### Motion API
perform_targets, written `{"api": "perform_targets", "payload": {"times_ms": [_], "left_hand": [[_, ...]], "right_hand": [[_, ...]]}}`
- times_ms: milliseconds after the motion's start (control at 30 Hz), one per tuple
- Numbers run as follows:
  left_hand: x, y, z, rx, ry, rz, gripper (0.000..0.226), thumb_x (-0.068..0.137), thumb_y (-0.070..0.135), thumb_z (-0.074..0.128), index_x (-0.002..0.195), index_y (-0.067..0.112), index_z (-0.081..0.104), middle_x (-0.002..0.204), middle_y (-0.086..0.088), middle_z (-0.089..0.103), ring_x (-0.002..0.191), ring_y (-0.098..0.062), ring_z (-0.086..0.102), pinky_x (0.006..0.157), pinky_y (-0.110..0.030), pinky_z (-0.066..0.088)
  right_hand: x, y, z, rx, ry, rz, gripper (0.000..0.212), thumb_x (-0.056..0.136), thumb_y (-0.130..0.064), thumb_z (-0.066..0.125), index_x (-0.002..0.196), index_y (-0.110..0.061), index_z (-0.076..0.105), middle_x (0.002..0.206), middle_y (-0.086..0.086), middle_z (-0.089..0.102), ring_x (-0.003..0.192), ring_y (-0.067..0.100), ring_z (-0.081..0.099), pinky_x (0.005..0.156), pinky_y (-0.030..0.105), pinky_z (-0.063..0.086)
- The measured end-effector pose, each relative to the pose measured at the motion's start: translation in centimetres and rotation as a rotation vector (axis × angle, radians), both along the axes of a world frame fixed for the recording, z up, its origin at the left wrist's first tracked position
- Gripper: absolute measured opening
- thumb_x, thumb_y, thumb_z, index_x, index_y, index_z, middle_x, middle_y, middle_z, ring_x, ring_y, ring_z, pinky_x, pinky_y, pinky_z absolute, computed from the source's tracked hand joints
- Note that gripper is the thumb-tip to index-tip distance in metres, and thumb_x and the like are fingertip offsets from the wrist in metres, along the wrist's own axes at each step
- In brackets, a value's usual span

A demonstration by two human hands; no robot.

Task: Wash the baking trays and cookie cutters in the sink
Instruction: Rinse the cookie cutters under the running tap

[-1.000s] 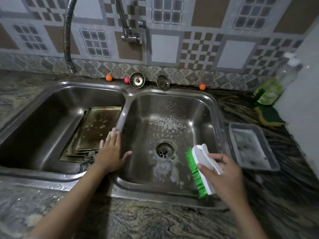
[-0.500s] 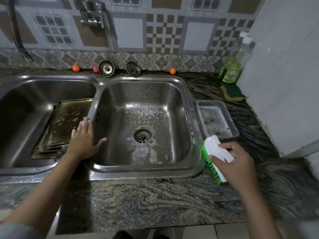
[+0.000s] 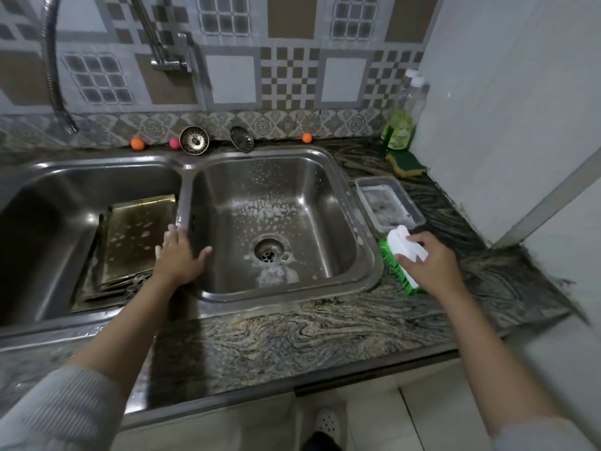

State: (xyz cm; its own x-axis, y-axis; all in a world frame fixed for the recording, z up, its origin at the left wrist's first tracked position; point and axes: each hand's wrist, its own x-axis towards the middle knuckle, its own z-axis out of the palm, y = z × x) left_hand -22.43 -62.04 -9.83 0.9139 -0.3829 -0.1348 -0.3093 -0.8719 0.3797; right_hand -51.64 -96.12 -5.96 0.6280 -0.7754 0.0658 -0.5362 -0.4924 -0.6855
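We see the left hand (image 3: 180, 255) lying flat, fingers straight, on the divider between the two basins of the sink (image 3: 367, 222); it grasps nothing; the trays (image 3: 136, 236) lie stacked in the left basin, flecked with suds, with a cutter (image 3: 135, 284) at their near edge, just left of that wrist. The right hand (image 3: 429, 265) clasps a brush (image 3: 401, 255), white back up and green bristles facing left, over the counter (image 3: 292, 333) right of the sink; a tub (image 3: 388, 203) sits just beyond it; the right basin holds only foam around the drain (image 3: 270, 250).
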Motion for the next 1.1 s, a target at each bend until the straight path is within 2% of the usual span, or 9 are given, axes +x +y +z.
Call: {"api": "perform_targets", "payload": {"times_ms": [200,300,400,467,567,667,833,933,1100], "left_hand": [[-2.8,1.7,1.7,-0.189,0.008,-0.098,0.078,0.095,0.043,0.047,0.15,0.002,0.01,0.159,-0.017,0.001,0.148,-0.029,0.0,0.116,-0.055,0.006],[-3.9,3.5,2.8,-0.227,0.002,-0.119,0.075,0.094,0.045,0.047,0.149,0.002,0.016,0.159,-0.018,0.008,0.147,-0.029,0.004,0.116,-0.052,0.01],[-3.9,5.8,4.4,-0.309,-0.042,-0.107,0.074,0.089,0.053,0.043,0.133,-0.005,0.039,0.138,-0.026,0.044,0.136,-0.04,0.032,0.111,-0.051,0.029],[-3.8,7.4,5.8,-0.361,-0.121,-0.065,0.063,0.089,0.044,0.051,0.128,-0.005,0.046,0.126,-0.023,0.054,0.125,-0.038,0.045,0.104,-0.047,0.038],[-3.1,9.4,8.5,-0.459,-0.239,-0.038,0.047,0.088,0.031,0.059,0.125,0.003,0.052,0.122,-0.014,0.057,0.119,-0.029,0.05,0.099,-0.038,0.043],[-1.2,10.7,11.8,-0.513,-0.342,0.01,0.048,0.089,0.028,0.059,0.131,0.007,0.05,0.129,-0.011,0.053,0.123,-0.023,0.047,0.1,-0.032,0.038],[4.1,10.5,18.1,-0.579,-0.473,0.012,0.044,0.09,0.024,0.058,0.131,0.011,0.049,0.13,-0.007,0.049,0.121,-0.02,0.048,0.094,-0.022,0.033],[8.1,9.5,21.1,-0.578,-0.537,-0.016,0.043,0.09,0.019,0.059,0.131,0.011,0.048,0.129,-0.006,0.049,0.119,-0.02,0.047,0.093,-0.022,0.034],[15.5,7.5,24.1,-0.547,-0.641,-0.029,0.049,0.088,0.005,0.057,0.135,0.013,0.049,0.131,-0.005,0.052,0.121,-0.023,0.047,0.095,-0.02,0.03]], "right_hand": [[-1.0,1.2,1.9,-0.168,0.431,-0.009,0.067,0.079,-0.036,0.074,0.139,-0.026,0.048,0.128,0.019,0.037,0.12,0.038,0.035,0.098,0.041,0.039],[0.1,5.6,2.5,-0.28,0.226,-0.025,0.06,0.08,-0.026,0.074,0.134,-0.01,0.054,0.125,0.019,0.043,0.116,0.038,0.041,0.1,0.042,0.039],[3.0,11.5,3.7,-0.258,0.024,0.057,0.045,0.085,-0.02,0.069,0.126,-0.002,0.059,0.126,0.016,0.054,0.117,0.033,0.052,0.097,0.037,0.043],[5.4,15.0,4.3,-0.266,-0.041,0.123,0.038,0.087,-0.022,0.067,0.121,-0.005,0.062,0.121,0.011,0.06,0.112,0.027,0.057,0.091,0.035,0.047],[9.7,19.0,5.2,-0.258,-0.139,0.217,0.028,0.088,-0.02,0.064,0.111,-0.005,0.067,0.105,0.007,0.064,0.095,0.021,0.061,0.076,0.024,0.043],[14.9,21.4,6.9,-0.229,-0.211,0.31,0.023,0.086,-0.016,0.066,0.106,-0.005,0.069,0.097,0.006,0.063,0.084,0.017,0.061,0.073,0.02,0.042],[24.4,23.1,11.0,-0.184,-0.334,0.415,0.023,0.085,-0.013,0.067,0.107,-0.007,0.069,0.099,0.004,0.06,0.072,0.005,0.056,0.064,0.002,0.036],[30.4,22.7,13.0,-0.183,-0.399,0.448,0.027,0.084,-0.011,0.067,0.111,-0.006,0.067,0.108,0.01,0.062,0.074,0.007,0.057,0.072,0.012,0.043],[41.2,19.4,15.5,-0.099,-0.422,0.417,0.039,0.087,-0.013,0.063,0.125,-0.005,0.059,0.116,0.012,0.065,0.101,0.02,0.062,0.087,0.024,0.045]]}}
